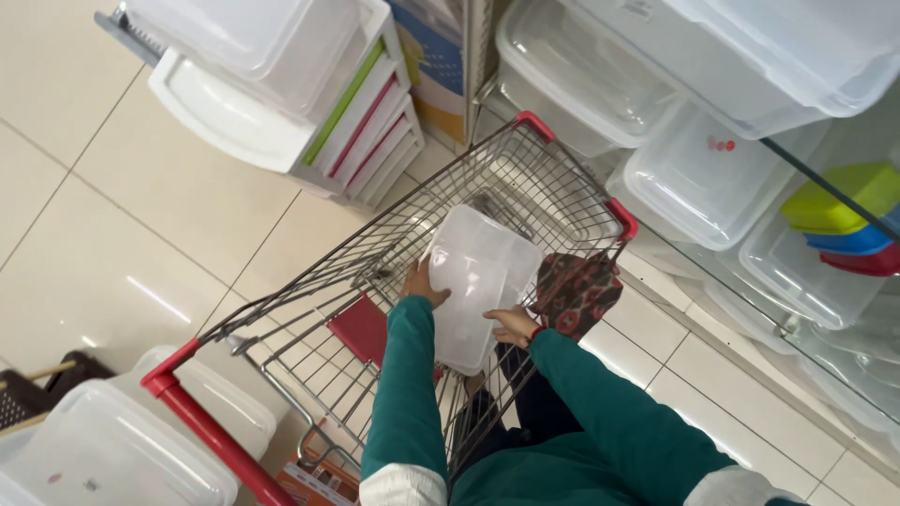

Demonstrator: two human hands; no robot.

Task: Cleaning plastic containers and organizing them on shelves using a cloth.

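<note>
I hold a clear plastic container over the wire shopping cart, my left hand clasped on its edge at nine o'clock and my right hand gripping its lower corner at five o'clock. The cart's red-capped rim rings the container on all sides, with open basket room toward twelve o'clock. A patterned red and black bag hangs just beside the container at three o'clock. The floor is pale glossy tile, open toward nine o'clock. Shelves of clear storage boxes fill one to three o'clock, and a white drawer unit stands at eleven o'clock. The container is translucent white, rectangular with rounded corners, and tilted.
</note>
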